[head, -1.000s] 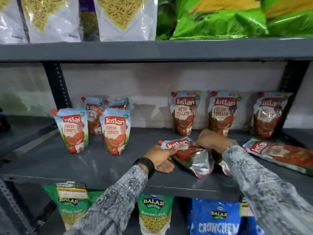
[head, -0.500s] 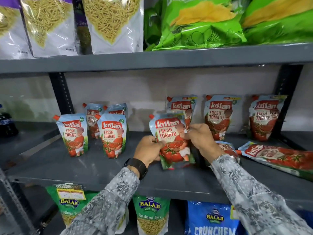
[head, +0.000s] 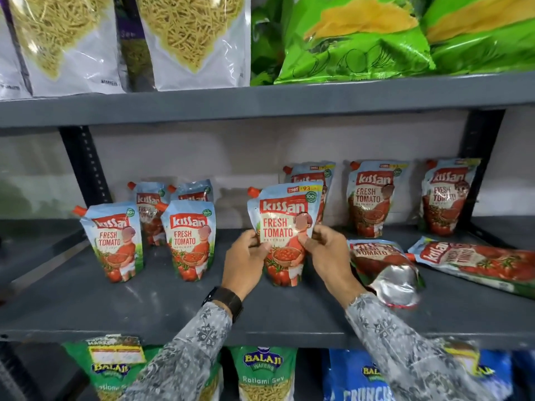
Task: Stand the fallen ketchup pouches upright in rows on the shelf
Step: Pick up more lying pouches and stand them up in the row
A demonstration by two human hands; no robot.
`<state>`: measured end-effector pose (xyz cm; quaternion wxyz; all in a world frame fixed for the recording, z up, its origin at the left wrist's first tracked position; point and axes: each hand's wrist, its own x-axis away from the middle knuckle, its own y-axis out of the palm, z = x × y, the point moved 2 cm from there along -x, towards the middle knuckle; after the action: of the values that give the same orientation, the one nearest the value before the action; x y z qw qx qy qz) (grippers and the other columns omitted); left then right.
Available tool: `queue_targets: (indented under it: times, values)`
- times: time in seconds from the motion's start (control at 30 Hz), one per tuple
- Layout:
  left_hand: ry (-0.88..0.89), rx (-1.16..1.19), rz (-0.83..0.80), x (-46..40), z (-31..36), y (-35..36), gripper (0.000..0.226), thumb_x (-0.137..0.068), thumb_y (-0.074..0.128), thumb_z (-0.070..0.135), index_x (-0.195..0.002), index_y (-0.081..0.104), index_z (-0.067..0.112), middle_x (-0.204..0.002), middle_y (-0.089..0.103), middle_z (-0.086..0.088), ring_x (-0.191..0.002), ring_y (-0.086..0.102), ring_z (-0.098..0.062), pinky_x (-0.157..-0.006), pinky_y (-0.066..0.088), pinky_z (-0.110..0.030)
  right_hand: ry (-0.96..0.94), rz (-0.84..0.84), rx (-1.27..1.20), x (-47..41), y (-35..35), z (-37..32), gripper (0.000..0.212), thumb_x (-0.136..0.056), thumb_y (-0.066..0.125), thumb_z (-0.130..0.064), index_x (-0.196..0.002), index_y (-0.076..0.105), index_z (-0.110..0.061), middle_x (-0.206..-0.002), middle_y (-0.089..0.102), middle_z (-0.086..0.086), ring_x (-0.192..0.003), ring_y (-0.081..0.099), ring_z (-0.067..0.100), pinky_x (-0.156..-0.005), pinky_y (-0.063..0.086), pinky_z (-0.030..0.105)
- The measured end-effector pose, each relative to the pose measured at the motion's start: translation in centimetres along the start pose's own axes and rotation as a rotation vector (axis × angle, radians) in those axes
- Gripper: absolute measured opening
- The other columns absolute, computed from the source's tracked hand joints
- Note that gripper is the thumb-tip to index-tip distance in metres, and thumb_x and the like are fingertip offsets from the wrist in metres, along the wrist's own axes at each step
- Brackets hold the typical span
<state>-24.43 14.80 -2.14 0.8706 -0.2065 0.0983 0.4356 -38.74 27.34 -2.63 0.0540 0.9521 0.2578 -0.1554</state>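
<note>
Head view showed both hands gripping one ketchup pouch (head: 285,227) by its sides, the left hand (head: 246,263) on its left edge and the right hand (head: 328,257) on its right edge. This pouch stood upright near the middle of the shelf (head: 86,308), close to the front edge. Two fallen pouches (head: 385,267) lay flat toward the right end, and other pouches stood along the back.
</note>
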Motion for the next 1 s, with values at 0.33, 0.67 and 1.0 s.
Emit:
queue_targets:
  times: [0.33, 0.67, 1.0]
  values:
    - [0.161, 0.008, 0.353, 3.5, 1.0, -0.5, 0.022, -0.096, 0.067, 0.029, -0.117, 0.064, 0.026, -0.093, 0.071, 0.013, -0.081, 0.068, -0.003, -0.074, 0.059, -0.03, -0.137, 0.145, 0.261, 1.5, -4.1, -3.4, 0.03, -0.092, 0.075, -0.016, -0.122, 0.073, -0.02, -0.097, 0.076, -0.011, -0.093, 0.073, 0.008, -0.085, 0.06, 0.028]
    - [-0.098, -0.073, -0.358, 3.3, 4.6, 12.6, 0.022, -0.09, 0.064, 0.049, -0.084, 0.071, 0.029, -0.076, 0.072, 0.004, -0.068, 0.072, -0.018, -0.075, 0.065, -0.049, 0.118, 0.176, 0.941, -1.4, -18.8, -6.0, 0.018, -0.09, 0.07, -0.028, -0.094, 0.081, -0.014, -0.101, 0.08, 0.013, -0.096, 0.074, 0.032, -0.087, 0.06, 0.039]
    - [-0.619, 0.052, -0.526, 2.0, 7.1, 17.8, 0.023, -0.089, 0.076, 0.037, -0.098, 0.066, 0.018, -0.084, 0.072, -0.004, -0.069, 0.07, -0.017, -0.052, 0.063, -0.032, 0.553, -0.021, 0.271, -2.0, -21.0, -0.4, 0.028, -0.073, 0.092, -0.012, -0.086, 0.07, -0.002, -0.063, 0.076, 0.01, -0.063, 0.073, 0.028, -0.055, 0.063, 0.036]
